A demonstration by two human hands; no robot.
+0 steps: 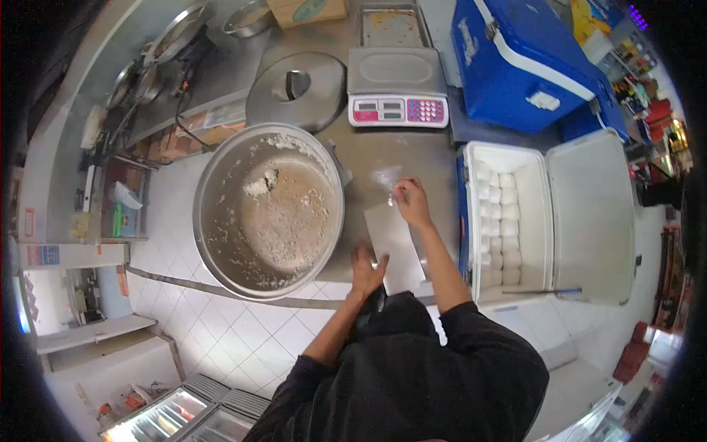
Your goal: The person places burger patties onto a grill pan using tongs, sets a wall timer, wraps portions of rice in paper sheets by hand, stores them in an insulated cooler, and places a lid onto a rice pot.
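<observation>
My right hand (412,200) is over the steel table, its fingertips pinched together around a small whitish bit too small to name. Just beyond the fingertips, a thin clear plastic film (386,175) lies on the steel. Under that wrist is a pale flat rectangular board or sheet (394,247), reaching to the table's near edge. My left hand (366,271) is at the sheet's left side, thumb spread from the fingers, with nothing seen in it. To its left stands a big metal pot (208,214) with cooked rice (259,184) stuck to its bottom and walls.
Behind the pot lies its round lid (269,92), beside a digital scale (398,110). On the right, an open cooler (549,221) holds rows of white rounded packs (508,214). A closed blue cooler (508,66) stands behind it. A shallow tray (390,29) is at the back.
</observation>
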